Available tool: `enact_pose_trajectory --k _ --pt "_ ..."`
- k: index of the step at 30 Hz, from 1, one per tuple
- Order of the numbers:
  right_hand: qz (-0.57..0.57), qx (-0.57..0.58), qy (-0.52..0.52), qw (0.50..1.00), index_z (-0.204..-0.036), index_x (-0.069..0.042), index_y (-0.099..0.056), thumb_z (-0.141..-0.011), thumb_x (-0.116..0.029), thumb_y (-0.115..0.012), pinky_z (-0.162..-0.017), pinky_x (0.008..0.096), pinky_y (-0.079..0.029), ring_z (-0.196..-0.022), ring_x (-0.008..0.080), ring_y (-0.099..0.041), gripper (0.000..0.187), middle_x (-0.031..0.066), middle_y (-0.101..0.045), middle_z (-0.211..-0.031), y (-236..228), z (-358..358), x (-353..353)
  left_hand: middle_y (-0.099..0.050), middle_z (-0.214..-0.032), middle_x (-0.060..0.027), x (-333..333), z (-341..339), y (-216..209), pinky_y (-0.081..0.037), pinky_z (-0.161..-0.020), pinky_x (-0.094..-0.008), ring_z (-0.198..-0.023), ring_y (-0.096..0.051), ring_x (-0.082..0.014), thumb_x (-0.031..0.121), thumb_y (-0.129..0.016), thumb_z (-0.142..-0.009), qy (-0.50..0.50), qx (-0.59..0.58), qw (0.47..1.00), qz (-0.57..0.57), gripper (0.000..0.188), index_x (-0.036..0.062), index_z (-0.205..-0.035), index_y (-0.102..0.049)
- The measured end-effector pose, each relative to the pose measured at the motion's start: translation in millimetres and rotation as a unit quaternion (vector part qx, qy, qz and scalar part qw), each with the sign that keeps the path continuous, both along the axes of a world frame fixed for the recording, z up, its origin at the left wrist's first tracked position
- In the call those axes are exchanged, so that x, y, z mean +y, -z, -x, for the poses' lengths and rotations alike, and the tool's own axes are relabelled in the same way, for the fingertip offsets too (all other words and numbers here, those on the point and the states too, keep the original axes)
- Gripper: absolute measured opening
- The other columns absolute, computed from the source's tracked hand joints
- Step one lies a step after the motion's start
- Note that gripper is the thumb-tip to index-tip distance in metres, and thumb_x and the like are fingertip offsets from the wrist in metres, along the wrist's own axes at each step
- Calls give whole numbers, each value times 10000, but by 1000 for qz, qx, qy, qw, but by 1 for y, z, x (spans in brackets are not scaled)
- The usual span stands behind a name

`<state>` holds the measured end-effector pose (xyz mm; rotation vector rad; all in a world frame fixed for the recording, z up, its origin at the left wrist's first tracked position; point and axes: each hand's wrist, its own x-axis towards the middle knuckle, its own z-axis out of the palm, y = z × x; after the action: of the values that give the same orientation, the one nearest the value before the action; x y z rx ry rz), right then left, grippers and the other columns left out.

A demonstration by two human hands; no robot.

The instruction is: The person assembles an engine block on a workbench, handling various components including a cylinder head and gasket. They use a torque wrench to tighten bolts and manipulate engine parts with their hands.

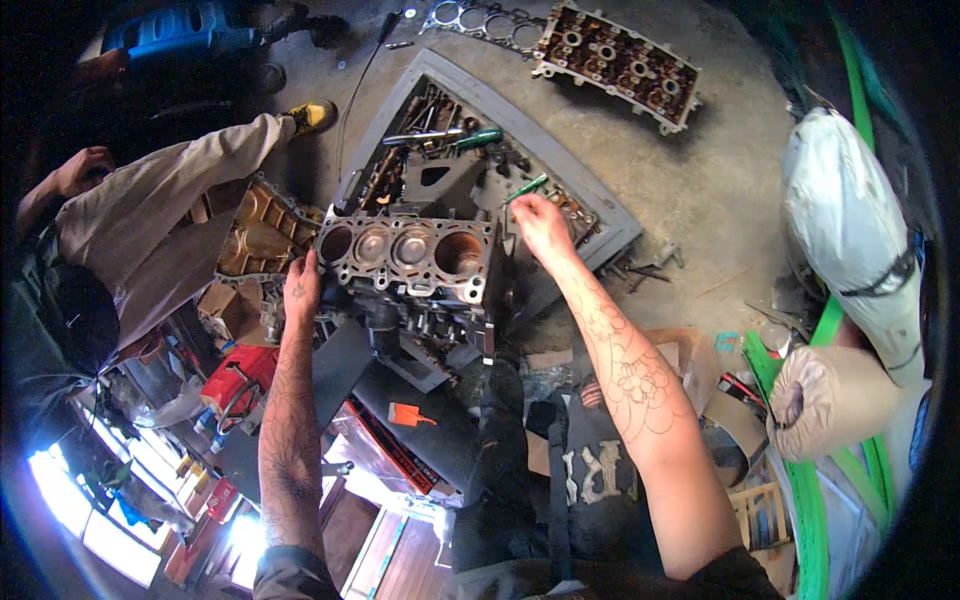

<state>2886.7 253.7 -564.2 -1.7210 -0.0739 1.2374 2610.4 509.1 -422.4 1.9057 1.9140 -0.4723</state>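
Observation:
In front of me is a four-cylinder engine block (388, 222), its deck facing up and its bores showing. My left hand (300, 287) is closed against the left end of the block, its fingertips partly hidden there. Beyond the block's right end, my right hand (543, 228) is pinched at a slim green tool (527, 188), over a grey triangular tray (590, 178). Loose metal parts lie in this tray along with a green-handled screwdriver (478, 140). Left of my left hand is a brownish cast cover (262, 238).
A cylinder head (618, 65) and a head gasket (485, 20) lie on the concrete floor at the far side. Another person's leg (175, 185) and hand (82, 172) are at the left. A padded roll (835, 400) and a white wrapped bundle (845, 200) stand at the right.

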Motion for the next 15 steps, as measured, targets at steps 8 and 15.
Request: enact_pose_trajectory --k 8,15 --pt "-22 115 -5 993 -914 -24 -668 -894 -346 -565 -706 257 -410 -746 111 -527 339 16 -594 -760 8 38 36 -589 -1148 -241 22 64 30 -392 -945 -354 -1124 -541 -338 534 -449 -896 -73 -51 995 42 625 -10 -1181 -567" --pt "59 253 98 961 -886 -73 -656 -876 -371 -529 -799 348 -479 -852 204 -597 324 55 -640 -890 13 43 37 -611 -1090 -235 10 40 13 -399 -918 -367 -1076 -555 -347 521 -440 -903 -87 -145 983 65 616 -49 -1085 -584"
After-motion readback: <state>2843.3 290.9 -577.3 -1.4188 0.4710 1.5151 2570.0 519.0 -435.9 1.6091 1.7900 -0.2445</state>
